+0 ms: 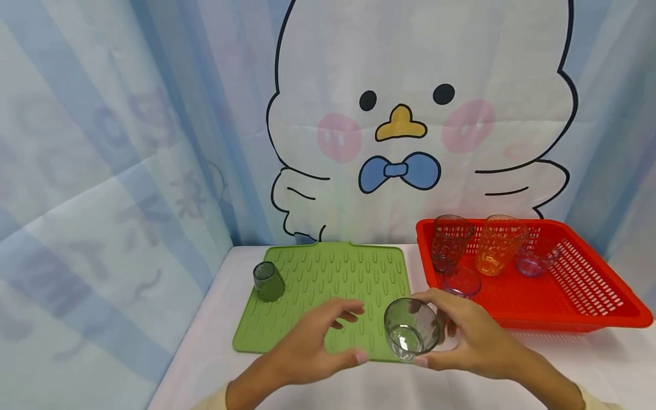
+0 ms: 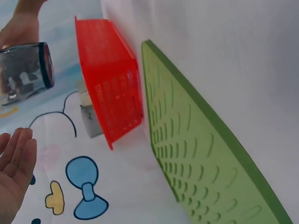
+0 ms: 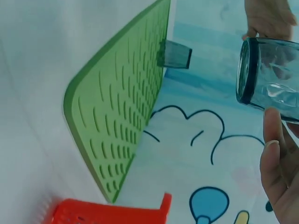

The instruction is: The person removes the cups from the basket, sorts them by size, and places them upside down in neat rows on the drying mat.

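Note:
In the head view my right hand (image 1: 474, 339) grips a smoky grey drinking glass (image 1: 411, 329) by its side, thumb low and fingers at the rim. The glass is held in the air over the front right corner of a green drying mat (image 1: 333, 285), its mouth facing up. To the left of it, my left hand (image 1: 315, 347) is held over the mat's front edge with fingers and thumb apart, touching nothing. A second grey glass (image 1: 269, 283) stands upside down at the mat's left side. In the right wrist view the held glass (image 3: 275, 77) shows its thick dark base.
A red plastic basket (image 1: 538, 319) stands right of the mat. Inside are a dark grey tumbler (image 1: 451, 242), an orange tumbler (image 1: 499, 247) and two purplish glasses, one (image 1: 537, 259) farther back. A white cloth covers the table; a printed curtain (image 1: 400, 216) hangs behind.

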### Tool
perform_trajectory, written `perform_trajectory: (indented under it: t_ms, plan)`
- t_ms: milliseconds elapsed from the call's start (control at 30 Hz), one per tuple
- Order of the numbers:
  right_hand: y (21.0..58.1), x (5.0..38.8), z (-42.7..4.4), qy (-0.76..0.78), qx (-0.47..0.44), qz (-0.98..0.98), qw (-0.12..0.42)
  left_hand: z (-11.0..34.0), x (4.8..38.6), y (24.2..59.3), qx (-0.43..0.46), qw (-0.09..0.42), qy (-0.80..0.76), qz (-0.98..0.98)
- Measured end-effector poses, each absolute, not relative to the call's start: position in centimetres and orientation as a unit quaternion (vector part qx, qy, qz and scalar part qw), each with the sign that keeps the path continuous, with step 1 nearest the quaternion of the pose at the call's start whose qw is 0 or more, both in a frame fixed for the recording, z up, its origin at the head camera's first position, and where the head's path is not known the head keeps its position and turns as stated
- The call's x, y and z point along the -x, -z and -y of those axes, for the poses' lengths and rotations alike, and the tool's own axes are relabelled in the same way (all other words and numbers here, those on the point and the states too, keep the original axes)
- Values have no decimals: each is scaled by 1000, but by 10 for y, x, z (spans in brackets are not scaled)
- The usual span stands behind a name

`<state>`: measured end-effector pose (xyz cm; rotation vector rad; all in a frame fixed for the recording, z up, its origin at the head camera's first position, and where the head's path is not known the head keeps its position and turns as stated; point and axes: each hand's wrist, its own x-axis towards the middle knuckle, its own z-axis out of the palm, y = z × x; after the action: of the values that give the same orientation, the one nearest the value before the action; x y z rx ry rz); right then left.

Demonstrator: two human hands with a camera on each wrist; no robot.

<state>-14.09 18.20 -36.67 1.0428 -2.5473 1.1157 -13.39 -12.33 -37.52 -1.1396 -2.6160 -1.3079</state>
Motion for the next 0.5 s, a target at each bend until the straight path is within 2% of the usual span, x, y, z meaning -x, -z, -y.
perform_trajectory:
  t_ms: [300,500]
  plan:
    - [378,138,-163,-391,-388,831,74,114,129,376,393,-11,417,820]
    - [382,139,-159,-397,-414,815,78,111,130,379,403,0,400,823]
